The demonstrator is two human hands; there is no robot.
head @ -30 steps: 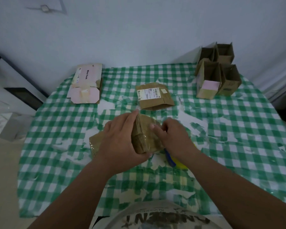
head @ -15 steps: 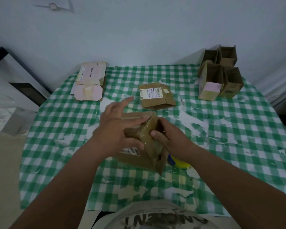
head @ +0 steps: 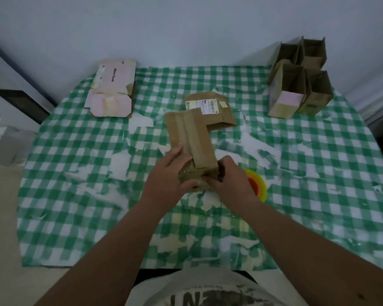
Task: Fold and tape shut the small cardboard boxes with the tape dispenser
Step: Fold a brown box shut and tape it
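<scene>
Both hands on one brown cardboard box (head: 189, 138), held up off the checked tablecloth (head: 75, 173). Left hand (head: 166, 180) curled round the box's near left end, thumb under, fingertips laid along the taped side panel. Right hand (head: 232, 182) clamped on the near right corner, fingers wrapped down over the end and hiding it. Long flap or panel reaching away from the fingertips, tilted, old tape strips down its length. Whether that far end was folded shut: not to be told.

Tape dispenser (head: 258, 184), yellow with an orange core, just beyond the right knuckles, partly hidden by that hand, lying on the cloth. Flattened labelled box (head: 210, 109) past the far tip of the held box. Flattened pink carton (head: 112, 89) well off beyond the left fingers. Cluster of open upright boxes (head: 299, 85) well off beyond the right fingers.

Risks, as judged: no hand free for the dispenser, so letting go with the right could let the flaps spring open. Old glossy tape on the panel likely slick, so a slip in the left grip possible. Dispenser so near the right wrist, easily knocked aside. Creased, reused card likely to fold off its score lines and leave a gap for the new tape.
</scene>
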